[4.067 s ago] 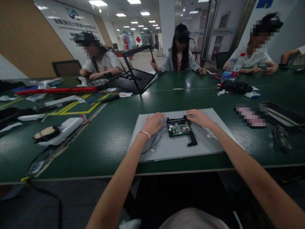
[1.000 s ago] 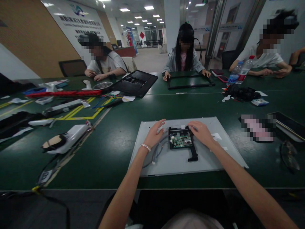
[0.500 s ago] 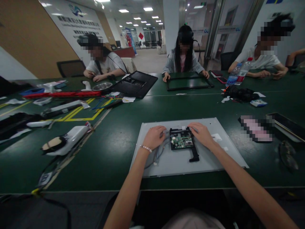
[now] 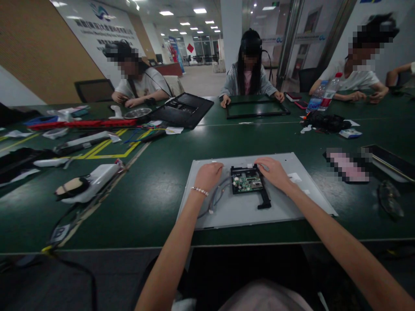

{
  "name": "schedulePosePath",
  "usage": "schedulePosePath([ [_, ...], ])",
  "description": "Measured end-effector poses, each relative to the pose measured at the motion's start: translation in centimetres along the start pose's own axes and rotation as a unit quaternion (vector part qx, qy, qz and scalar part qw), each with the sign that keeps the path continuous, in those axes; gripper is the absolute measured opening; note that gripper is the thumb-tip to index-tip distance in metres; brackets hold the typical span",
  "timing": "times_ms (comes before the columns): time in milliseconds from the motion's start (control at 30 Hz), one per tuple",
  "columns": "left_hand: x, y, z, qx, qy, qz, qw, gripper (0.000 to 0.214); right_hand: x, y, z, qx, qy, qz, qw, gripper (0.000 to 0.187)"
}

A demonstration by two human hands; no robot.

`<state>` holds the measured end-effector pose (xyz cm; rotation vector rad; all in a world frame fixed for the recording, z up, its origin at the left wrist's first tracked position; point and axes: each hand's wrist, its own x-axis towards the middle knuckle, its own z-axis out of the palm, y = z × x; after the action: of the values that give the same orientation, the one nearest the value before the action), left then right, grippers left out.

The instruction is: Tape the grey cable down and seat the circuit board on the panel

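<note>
A grey metal monitor back panel (image 4: pixel 246 211) lies flat on the green table in front of me. On its middle sits a black bracket holding a green circuit board (image 4: pixel 247 182). Grey cables (image 4: pixel 216 198) run from the board's left side. My left hand (image 4: pixel 208 175), a bead bracelet on its wrist, rests curled on the panel by those cables, fingers closed. My right hand (image 4: pixel 274 171) lies at the board's upper right corner, fingers bent onto the bracket's edge.
Across the table, another person's hands hold a black monitor frame (image 4: pixel 256 110). A black back cover (image 4: pixel 183 110) lies further left. A white stand (image 4: pixel 86 183), red strip (image 4: pixel 81 124), bottles (image 4: pixel 320 97) and a dark tray (image 4: pixel 389 162) surround my place.
My left hand's fingers have curled from spread into a loose fist beside the cables. Four seconds ago the person opposite held the black frame upright; it has lain flat on the table for the last second.
</note>
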<state>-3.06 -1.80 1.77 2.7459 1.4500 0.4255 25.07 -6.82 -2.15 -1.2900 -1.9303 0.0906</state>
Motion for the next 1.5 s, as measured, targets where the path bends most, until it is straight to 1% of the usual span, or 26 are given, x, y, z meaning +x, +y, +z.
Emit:
schedulePosePath([
  [67, -0.1, 0.6, -0.7, 0.015, 0.010, 0.011, 1.000, 0.036, 0.1, -0.3, -0.1, -0.002, 0.006, -0.016, 1.000, 0.028],
  [167, -0.3, 1.7, -2.1, 0.034, 0.021, 0.058, 0.998, 0.035, 0.1, -1.0, -0.3, 0.002, 0.018, -0.041, 0.999, 0.028],
  [233, -0.7, 2.6, -3.2, 0.049, 0.030, 0.079, 0.995, 0.033, 0.0, -1.5, -0.3, 0.006, 0.018, -0.057, 0.998, 0.028],
  [300, -1.5, 3.6, -4.2, 0.062, 0.046, 0.082, 0.994, 0.031, 0.0, -1.8, -0.3, 0.010, 0.011, -0.072, 0.997, 0.027],
  [400, -3.5, 5.4, -4.7, 0.066, 0.068, 0.051, 0.994, 0.028, -0.1, -2.2, -0.3, 0.011, 0.000, -0.082, 0.997, 0.026],
  [500, -6.0, 7.1, -3.9, 0.054, 0.072, 0.001, 0.996, 0.028, -0.2, -2.7, -0.3, 0.012, -0.012, -0.083, 0.996, 0.027],
  [567, -7.5, 8.0, -3.0, 0.045, 0.079, -0.015, 0.996, 0.028, -0.3, -3.4, -0.4, 0.018, -0.023, -0.088, 0.996, 0.027],
  [633, -8.6, 8.5, -2.1, 0.038, 0.090, -0.023, 0.995, 0.029, -0.6, -4.5, -0.4, 0.029, -0.039, -0.105, 0.993, 0.028],
  [700, -9.2, 8.8, -1.4, 0.032, 0.100, -0.035, 0.994, 0.029, -0.9, -5.9, -0.3, 0.041, -0.058, -0.137, 0.988, 0.029],
  [833, -9.8, 8.8, -0.7, 0.015, 0.122, -0.076, 0.989, 0.029, -1.6, -8.5, 0.1, 0.047, -0.080, -0.207, 0.974, 0.028],
  [967, -10.1, 8.8, -0.3, -0.001, 0.125, -0.086, 0.988, 0.029, -2.1, -9.9, 0.8, 0.018, -0.073, -0.245, 0.967, 0.023],
  [1133, -10.1, 9.2, -0.1, 0.008, 0.104, -0.080, 0.991, 0.027, -2.5, -10.1, 1.8, -0.027, -0.080, -0.275, 0.958, 0.016],
  [1400, -10.7, 9.8, -0.2, 0.004, 0.108, -0.087, 0.990, 0.027, -2.6, -10.0, 2.7, -0.087, -0.081, -0.284, 0.951, 0.017],
  [1500, -10.7, 9.8, 0.0, -0.007, 0.122, -0.099, 0.988, 0.033, -2.6, -9.9, 2.7, -0.094, -0.092, -0.282, 0.950, 0.017],
])
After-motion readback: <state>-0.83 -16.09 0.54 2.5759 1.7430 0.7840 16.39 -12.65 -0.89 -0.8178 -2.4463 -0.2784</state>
